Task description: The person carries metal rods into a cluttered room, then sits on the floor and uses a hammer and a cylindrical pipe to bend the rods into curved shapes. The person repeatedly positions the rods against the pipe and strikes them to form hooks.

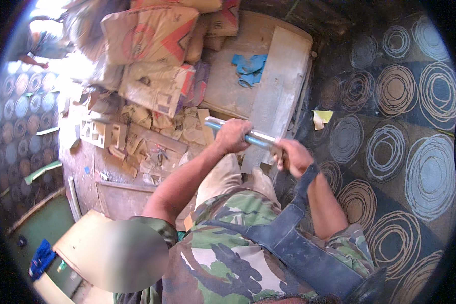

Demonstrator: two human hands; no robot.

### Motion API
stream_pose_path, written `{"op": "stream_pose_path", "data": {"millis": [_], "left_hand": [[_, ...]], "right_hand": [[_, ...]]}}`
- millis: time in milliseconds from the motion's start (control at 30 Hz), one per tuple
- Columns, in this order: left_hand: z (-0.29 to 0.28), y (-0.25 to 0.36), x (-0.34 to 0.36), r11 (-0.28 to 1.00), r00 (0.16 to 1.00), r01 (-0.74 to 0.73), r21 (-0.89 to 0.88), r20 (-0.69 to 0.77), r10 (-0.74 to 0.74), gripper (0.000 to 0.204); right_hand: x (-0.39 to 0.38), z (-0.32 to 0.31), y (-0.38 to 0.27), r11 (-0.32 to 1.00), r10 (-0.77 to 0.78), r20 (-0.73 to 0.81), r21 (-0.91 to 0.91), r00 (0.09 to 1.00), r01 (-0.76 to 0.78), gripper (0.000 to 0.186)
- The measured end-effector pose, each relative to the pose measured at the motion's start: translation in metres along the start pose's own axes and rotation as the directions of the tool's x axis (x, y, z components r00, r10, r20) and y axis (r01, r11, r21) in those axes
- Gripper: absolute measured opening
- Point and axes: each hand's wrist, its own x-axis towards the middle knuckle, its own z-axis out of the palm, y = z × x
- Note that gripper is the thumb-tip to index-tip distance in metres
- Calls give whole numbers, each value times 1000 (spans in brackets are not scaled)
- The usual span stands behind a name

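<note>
Both my hands grip a silvery, tube-like metal bar [261,140] in front of my thighs; its exact kind I cannot make out. My left hand [233,135] is closed round the bar left of its middle, leaving the left end sticking out. At the right end, my right hand [295,156] has its fingers curled on the bar. Beyond the bar, a long pale board [281,71] stretches away, its near end by my legs. A crumpled blue cloth [250,69] lies to the left of that board.
Paper sacks [149,35] are piled at the far left. Torn paper scraps [190,126], pliers [160,155] and a white moulded block [95,133] lie left of my legs. Circle-patterned fabric [390,142] covers the right side. Another person's hand [41,64] shows at upper left.
</note>
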Motion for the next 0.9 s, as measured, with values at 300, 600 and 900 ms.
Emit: {"op": "stream_pose_path", "data": {"millis": [300, 600, 900], "left_hand": [[-49, 32, -217, 721, 588, 626, -298, -426, -687, 46], [0, 127, -424, 471, 107, 628, -620, -531, -841, 53], [73, 157, -588, -33, 79, 71, -997, 39, -996, 58]], "right_hand": [[-15, -12, 72, 918, -398, -93, -53, 913, 394, 82], [-18, -67, 271, 977, -98, 3, -188, 995, 97, 57], [49, -114, 313, 933, -101, -70, -353, 992, 70, 39]]}}
